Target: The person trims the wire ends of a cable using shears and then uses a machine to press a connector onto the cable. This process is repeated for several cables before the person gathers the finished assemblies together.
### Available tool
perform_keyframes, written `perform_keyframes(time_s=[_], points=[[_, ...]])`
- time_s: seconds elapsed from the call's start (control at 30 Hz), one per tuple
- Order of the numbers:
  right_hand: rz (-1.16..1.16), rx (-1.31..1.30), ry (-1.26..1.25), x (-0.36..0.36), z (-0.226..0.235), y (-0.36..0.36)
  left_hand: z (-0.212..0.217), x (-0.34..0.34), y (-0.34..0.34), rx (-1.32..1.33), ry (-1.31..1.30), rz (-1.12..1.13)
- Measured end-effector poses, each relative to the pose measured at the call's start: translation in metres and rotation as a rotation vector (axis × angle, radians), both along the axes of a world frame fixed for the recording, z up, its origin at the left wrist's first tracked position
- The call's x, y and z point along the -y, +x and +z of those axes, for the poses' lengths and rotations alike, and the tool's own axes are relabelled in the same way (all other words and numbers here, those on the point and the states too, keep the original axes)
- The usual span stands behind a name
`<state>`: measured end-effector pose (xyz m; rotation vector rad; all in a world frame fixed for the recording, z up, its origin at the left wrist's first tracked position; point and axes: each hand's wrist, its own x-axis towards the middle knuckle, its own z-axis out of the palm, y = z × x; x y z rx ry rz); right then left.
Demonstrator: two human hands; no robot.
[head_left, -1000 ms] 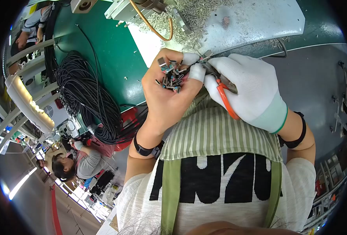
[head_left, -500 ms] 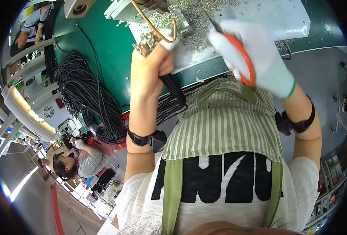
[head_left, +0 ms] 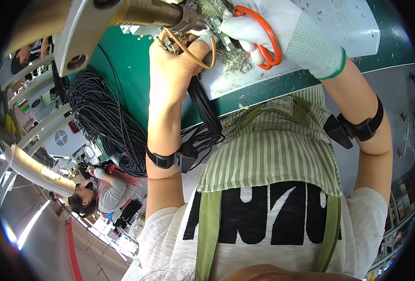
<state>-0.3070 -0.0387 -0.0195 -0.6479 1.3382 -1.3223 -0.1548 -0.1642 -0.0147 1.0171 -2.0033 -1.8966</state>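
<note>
My bare left hand (head_left: 172,70), its thumb tip covered in white, is closed around a bundle of black cables (head_left: 204,105). Small metal connector ends (head_left: 169,43) stick out above the fist, and the cables hang down toward my lap. My right hand (head_left: 282,33), in a white knit glove with a green cuff, grips orange-handled scissors (head_left: 277,49); their blades are mostly hidden. Its fingertips are beside a small metal fixture (head_left: 225,36) under the machine's metal shaft (head_left: 170,14). A bent copper-coloured tube (head_left: 213,56) curves in front of my left thumb.
Many small metal pieces (head_left: 235,61) lie on a pale plate (head_left: 357,28) on the green table (head_left: 128,61). A large black cable coil (head_left: 100,107) sits at the left. A metal machine bracket (head_left: 78,37) overhangs the upper left. Another person (head_left: 109,192) sits beyond.
My right hand with the scissors has moved left and up to the fixture beside my left hand. The view has shifted, so the machine's bracket and shaft fill more of the upper left.
</note>
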Motion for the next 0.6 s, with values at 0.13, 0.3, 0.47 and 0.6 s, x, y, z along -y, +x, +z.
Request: perform_keyframes(time_s=[0.13,0.3,0.47,0.6], points=[[0.017,0.006,0.064,-0.001,0.01,-0.001,-0.001,-0.007,-0.001,-0.01,-0.204,-0.005],[0.003,0.041,0.039,-0.004,0.008,-0.002,-0.006,-0.011,0.0,-0.034,-0.287,0.042],[0.014,0.142,0.037,-0.003,0.004,-0.005,-0.007,-0.018,-0.002,-0.066,-0.28,0.094],[0.009,0.161,0.032,-0.005,0.003,-0.006,-0.004,-0.016,-0.001,0.041,-0.328,0.039]])
